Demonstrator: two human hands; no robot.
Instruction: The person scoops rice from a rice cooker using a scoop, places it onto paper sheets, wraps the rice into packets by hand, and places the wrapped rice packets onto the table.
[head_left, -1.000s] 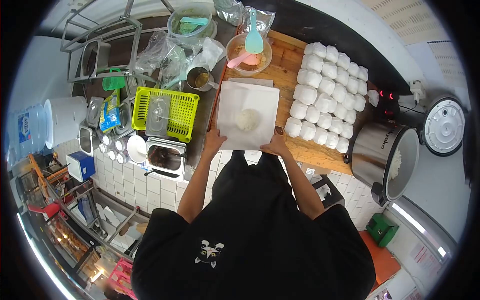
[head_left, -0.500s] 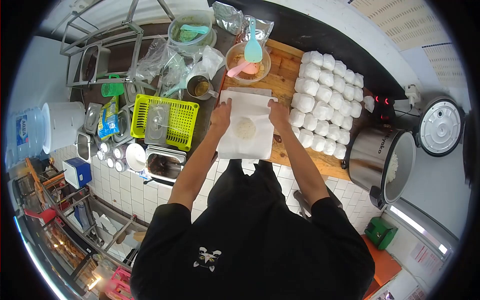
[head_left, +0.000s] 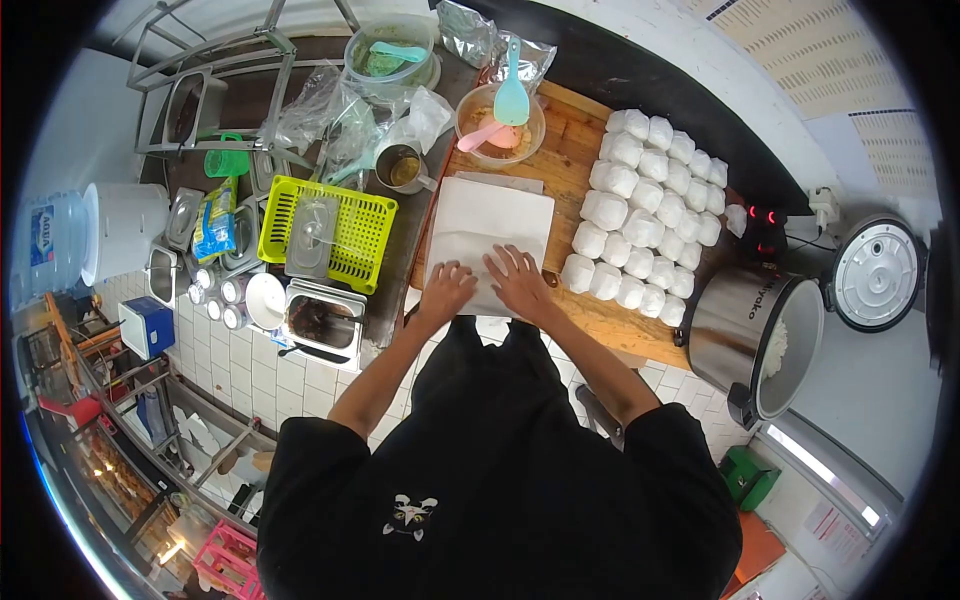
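White wrapping paper [head_left: 495, 205] lies on the wooden table, its far part folded down toward me. Rice is not visible now; the folded paper covers where it was. My left hand [head_left: 448, 292] rests on the near left of the fold, fingers apart and slightly bent. Pressed on the paper beside it is my right hand [head_left: 520, 283], with its fingers spread. Neither hand grips anything. To the right stand rows of white paper-wrapped parcels [head_left: 642, 228]. Behind the paper is a plastic bowl [head_left: 468, 120] with a turquoise rice paddle [head_left: 512, 100] and a pink spoon [head_left: 482, 137].
A large rice cooker [head_left: 735, 325] with rice inside stands at the right. Left of the wooden table [head_left: 565, 130] are a yellow-green basket [head_left: 375, 250], a metal mug [head_left: 402, 172] and a steel tray of dark food [head_left: 345, 345]. A green-stained tub [head_left: 400, 75] sits at the back.
Both hands have come from the paper's far edges toward me, folding the sheet over the rice mound. The mound is now hidden, and my fingers lie on the fold.
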